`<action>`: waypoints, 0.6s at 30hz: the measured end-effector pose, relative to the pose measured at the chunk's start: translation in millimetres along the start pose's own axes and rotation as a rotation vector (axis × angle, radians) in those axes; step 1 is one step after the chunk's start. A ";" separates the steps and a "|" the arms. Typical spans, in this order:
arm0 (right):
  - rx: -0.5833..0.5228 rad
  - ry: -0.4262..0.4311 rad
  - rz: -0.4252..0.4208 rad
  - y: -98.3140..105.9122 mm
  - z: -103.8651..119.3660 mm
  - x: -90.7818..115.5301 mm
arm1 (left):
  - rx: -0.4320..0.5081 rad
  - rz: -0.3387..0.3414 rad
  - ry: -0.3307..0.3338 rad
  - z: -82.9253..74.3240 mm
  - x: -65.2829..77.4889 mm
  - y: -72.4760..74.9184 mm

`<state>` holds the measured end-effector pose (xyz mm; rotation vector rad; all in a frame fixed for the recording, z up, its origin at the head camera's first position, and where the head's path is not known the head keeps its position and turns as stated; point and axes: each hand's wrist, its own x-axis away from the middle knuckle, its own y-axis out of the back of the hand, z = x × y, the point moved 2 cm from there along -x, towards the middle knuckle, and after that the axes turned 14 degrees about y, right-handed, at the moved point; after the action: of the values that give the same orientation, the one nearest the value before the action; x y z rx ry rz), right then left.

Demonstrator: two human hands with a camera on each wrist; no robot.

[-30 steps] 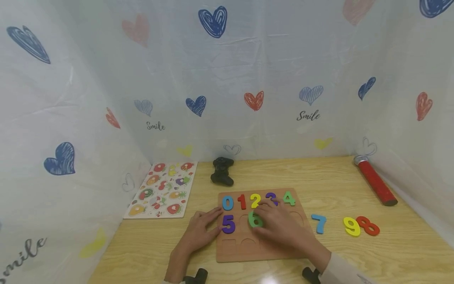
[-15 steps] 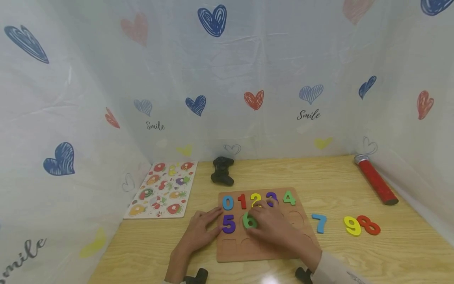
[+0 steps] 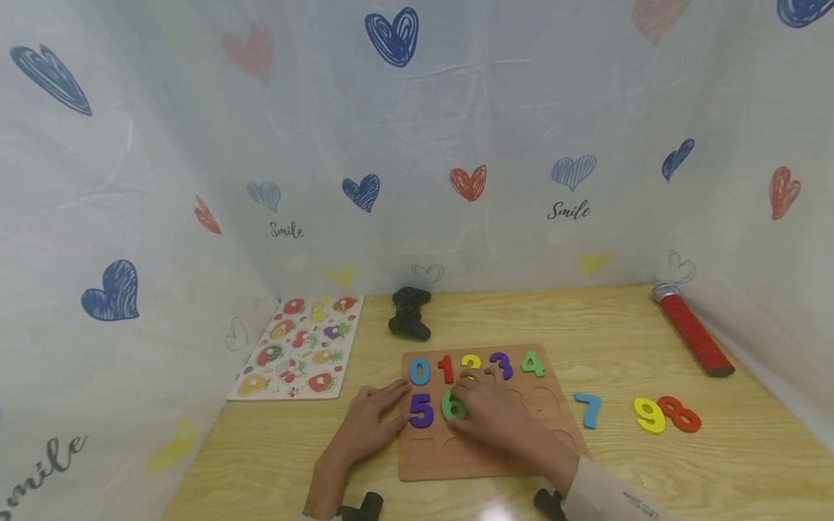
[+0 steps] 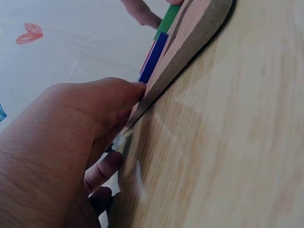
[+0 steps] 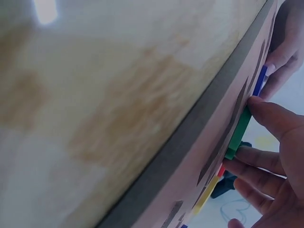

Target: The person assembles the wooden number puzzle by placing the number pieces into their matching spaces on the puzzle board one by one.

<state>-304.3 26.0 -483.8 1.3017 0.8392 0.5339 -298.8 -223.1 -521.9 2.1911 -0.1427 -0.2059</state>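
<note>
A wooden number board point(image 3: 433, 470) lies on the table, with 0 to 4 in its top row. A purple number 5 point(image 3: 421, 411) sits at the left of the second row. My right hand point(image 3: 498, 416) pinches a green number 6 point(image 3: 452, 406) between thumb and fingers over the recess beside the 5. In the right wrist view the green 6 point(image 5: 239, 133) stands slightly proud of the board. My left hand point(image 3: 368, 423) rests at the board's left edge, its fairly straight fingers and thumb touching it near the 5. My right hand partly hides the yellow 2 point(image 3: 470, 362).
Right of the board lie a blue 7 point(image 3: 588, 409), a yellow 9 point(image 3: 649, 415) and a red 8 point(image 3: 680, 413). A red tube point(image 3: 693, 333) lies farther back. A black game controller point(image 3: 410, 313) and a fruit board point(image 3: 302, 347) are at back left.
My right hand has slid left with the green 6, bringing it closer to the purple 5. My left hand has stayed at the board's edge.
</note>
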 end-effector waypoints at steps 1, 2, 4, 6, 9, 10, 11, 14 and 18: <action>-0.002 -0.002 0.007 -0.5 0.5 0.0 | 0.001 0.005 0.003 0.3 0.0 -0.4; 0.003 -0.001 0.011 -0.9 1.0 0.2 | 0.000 0.008 0.006 0.6 0.0 -0.8; 0.002 0.000 0.012 -1.2 1.8 0.8 | -0.001 0.007 0.005 0.3 0.3 -0.9; -0.002 0.004 0.006 -1.1 2.2 1.6 | 0.000 -0.002 0.000 -0.2 0.4 -0.8; -0.021 0.014 -0.003 -0.5 2.0 2.5 | -0.001 -0.018 -0.014 -2.2 0.4 0.6; -0.025 0.018 -0.004 -0.1 2.0 2.7 | -0.002 -0.021 -0.016 -2.5 0.4 0.9; -0.034 0.022 -0.003 -0.1 1.8 2.9 | -0.002 -0.023 -0.017 -2.7 0.4 1.0; -0.052 0.030 -0.004 0.6 1.6 3.1 | -0.011 -0.025 -0.016 -2.6 0.1 1.2; -0.061 0.026 -0.020 0.6 0.7 3.7 | -0.014 -0.035 -0.024 -2.5 -0.3 0.7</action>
<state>-301.4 28.5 -484.1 1.2316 0.8501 0.5578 -298.6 -221.4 -519.9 2.1791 -0.1158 -0.2519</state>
